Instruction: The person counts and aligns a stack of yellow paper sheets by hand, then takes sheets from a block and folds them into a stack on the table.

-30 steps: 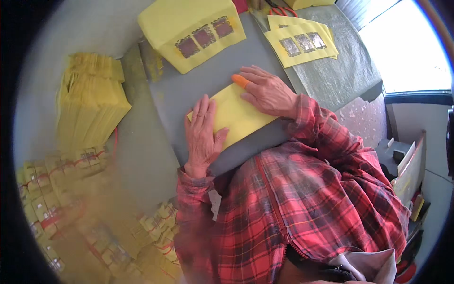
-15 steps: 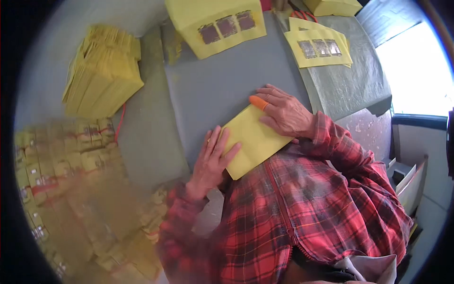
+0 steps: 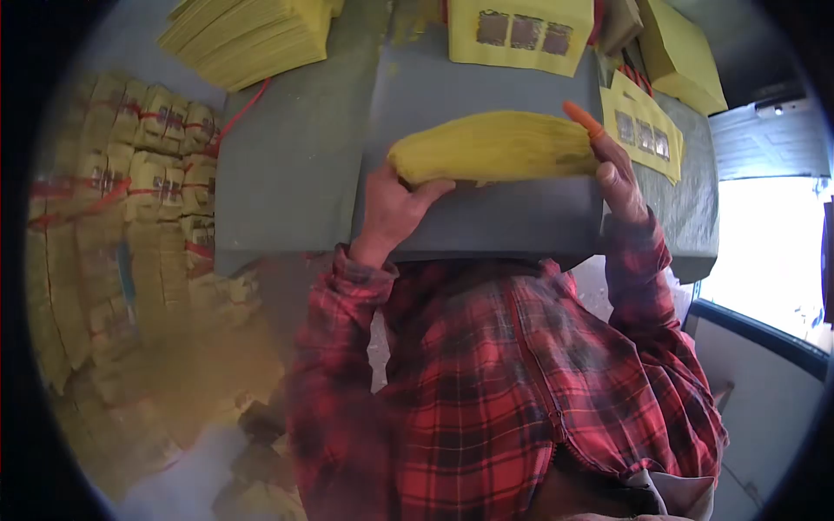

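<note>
A thick stack of yellow paper [image 3: 495, 146] is held edge-up over the grey table mat [image 3: 512, 208], its upper edge bowed. My left hand [image 3: 400, 204] grips the stack's left end, thumb along the lower side. At the right end, my right hand [image 3: 618, 169] touches the stack with its palm side and thumb, an orange cover on one raised finger. Beyond the stack lies a yellow sheet with three dark printed squares [image 3: 521, 56]. Another printed yellow sheet [image 3: 643, 130] rests to the right of my right hand.
A tall pile of folded yellow paper [image 3: 252, 39] stands at the table's back left. Bundles tied with red string [image 3: 161, 187] fill the left side. A yellow block [image 3: 682, 61] and red-handled scissors [image 3: 636, 78] are at the back right.
The yellow paper, lying flat under both hands before, is now lifted and seen edge-on as a thick stack. My hands have moved to its two ends. The view has shifted.
</note>
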Tool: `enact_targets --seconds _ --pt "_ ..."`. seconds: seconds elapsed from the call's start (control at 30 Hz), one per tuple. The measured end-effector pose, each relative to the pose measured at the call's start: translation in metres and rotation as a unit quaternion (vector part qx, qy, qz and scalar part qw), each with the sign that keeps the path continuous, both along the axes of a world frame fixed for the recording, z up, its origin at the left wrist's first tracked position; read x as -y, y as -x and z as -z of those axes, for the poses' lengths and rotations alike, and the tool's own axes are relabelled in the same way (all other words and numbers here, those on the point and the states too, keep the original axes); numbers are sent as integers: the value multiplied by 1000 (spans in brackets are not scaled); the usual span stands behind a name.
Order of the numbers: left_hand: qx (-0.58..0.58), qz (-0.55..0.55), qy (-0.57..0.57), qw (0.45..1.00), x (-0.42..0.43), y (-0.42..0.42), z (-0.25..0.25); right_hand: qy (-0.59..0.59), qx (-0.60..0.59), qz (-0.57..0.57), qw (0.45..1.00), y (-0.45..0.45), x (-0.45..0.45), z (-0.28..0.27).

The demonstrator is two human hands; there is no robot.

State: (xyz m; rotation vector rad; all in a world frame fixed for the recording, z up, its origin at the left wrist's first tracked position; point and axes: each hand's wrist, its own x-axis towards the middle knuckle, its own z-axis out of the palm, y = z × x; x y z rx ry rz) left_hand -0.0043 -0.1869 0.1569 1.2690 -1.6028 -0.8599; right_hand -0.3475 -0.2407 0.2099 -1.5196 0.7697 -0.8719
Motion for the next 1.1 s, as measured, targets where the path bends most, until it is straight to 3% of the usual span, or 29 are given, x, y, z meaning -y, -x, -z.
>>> enact_targets --seconds 0.1,0.27,0.43,0.6,0.7,0.77,0.93,1.03,1.1 --pt "-98 -27 -68 992 6 1 3 119 -59 86 987 -5 8 20" --pt "-43 5 10 999 5 0 6 37 -33 109 993 -15 13 40" --pt "-38 22 7 999 10 -6 14 40 -95 131 986 -11 20 67" --pt "-58 19 -27 998 6 -5 1 31 -201 189 961 -9 16 46" --pt "-80 -6 -12 997 2 5 9 96 -168 202 960 -16 8 49" --pt "-100 -29 2 995 2 1 8 60 -175 214 959 -21 6 56" --pt "-108 -70 -91 988 12 -41 -27 -35 -175 145 973 -62 15 9" --pt "-169 -75 -81 979 13 -98 -57 -27 -128 111 985 -123 27 -2" --pt "-129 -139 -88 978 10 -143 -68 6 -102 21 995 -169 42 -3"
